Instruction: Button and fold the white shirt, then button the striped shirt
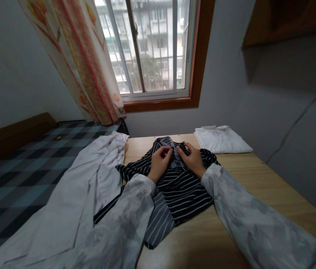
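Observation:
A black shirt with thin white stripes [185, 198] lies rumpled on the wooden table [247, 183]. Its greyish inner side shows at the collar and at the lower left flap. My left hand [160, 160] pinches the left side of the shirt's neck opening, thumb and fingers pressed together. On the opposite side, my right hand [190, 158] grips the edge of the same opening. The two hands are a short way apart, with grey inner cloth between them. Parts of the shirt beneath both wrists are hidden.
White garments [90, 186] lie in a loose heap along the table's left side. A folded white shirt [222, 139] rests at the far right. To the left is a bed with a checked cover [12, 179]. Behind stand a window [158, 48] and a flowered curtain [82, 56].

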`<state>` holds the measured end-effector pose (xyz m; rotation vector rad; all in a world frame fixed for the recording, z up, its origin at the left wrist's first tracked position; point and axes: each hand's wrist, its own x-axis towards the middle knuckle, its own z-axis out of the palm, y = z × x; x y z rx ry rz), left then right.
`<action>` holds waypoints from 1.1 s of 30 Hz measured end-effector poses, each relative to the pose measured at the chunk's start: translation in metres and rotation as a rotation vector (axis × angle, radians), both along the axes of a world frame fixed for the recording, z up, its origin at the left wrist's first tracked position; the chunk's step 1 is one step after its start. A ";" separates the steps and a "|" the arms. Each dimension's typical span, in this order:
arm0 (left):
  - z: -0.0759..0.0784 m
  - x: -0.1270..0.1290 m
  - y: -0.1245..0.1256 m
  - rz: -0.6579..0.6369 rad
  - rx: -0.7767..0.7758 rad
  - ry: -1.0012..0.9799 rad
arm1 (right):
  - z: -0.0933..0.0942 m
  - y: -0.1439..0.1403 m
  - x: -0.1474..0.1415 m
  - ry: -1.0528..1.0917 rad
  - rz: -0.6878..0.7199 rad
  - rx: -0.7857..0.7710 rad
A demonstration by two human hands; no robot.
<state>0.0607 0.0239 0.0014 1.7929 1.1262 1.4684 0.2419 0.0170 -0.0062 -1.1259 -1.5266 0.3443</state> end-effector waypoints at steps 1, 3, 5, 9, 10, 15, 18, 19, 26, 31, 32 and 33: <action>0.000 0.000 0.000 0.001 0.003 0.004 | 0.000 0.000 0.000 -0.005 -0.033 0.006; -0.001 0.000 0.000 0.001 0.008 0.011 | -0.001 0.002 0.001 -0.017 -0.084 0.019; -0.001 0.000 0.001 0.001 0.013 0.011 | -0.004 0.005 0.002 -0.037 -0.104 0.028; 0.000 0.001 0.000 0.004 0.016 -0.010 | -0.007 0.008 0.003 -0.067 -0.118 0.021; 0.000 0.001 0.000 0.004 0.017 -0.015 | -0.008 0.007 0.003 -0.069 -0.124 0.018; 0.003 0.002 -0.003 -0.005 0.028 -0.021 | -0.005 0.003 0.000 -0.062 -0.094 0.040; 0.004 0.001 -0.004 -0.010 0.031 -0.010 | -0.004 0.003 0.000 -0.061 -0.081 0.027; 0.004 0.001 -0.003 -0.011 0.034 -0.007 | -0.005 0.003 0.000 -0.060 -0.086 0.017; -0.002 0.001 0.002 -0.029 0.004 -0.034 | -0.008 0.008 0.003 -0.052 -0.048 0.011; -0.003 0.003 0.004 -0.059 -0.031 -0.070 | -0.006 0.007 0.001 -0.015 0.057 -0.019; -0.003 0.003 0.004 -0.072 -0.036 -0.071 | -0.006 0.007 0.001 0.004 0.069 -0.024; -0.003 0.003 0.004 -0.084 -0.042 -0.072 | -0.005 0.007 0.001 0.025 0.078 -0.028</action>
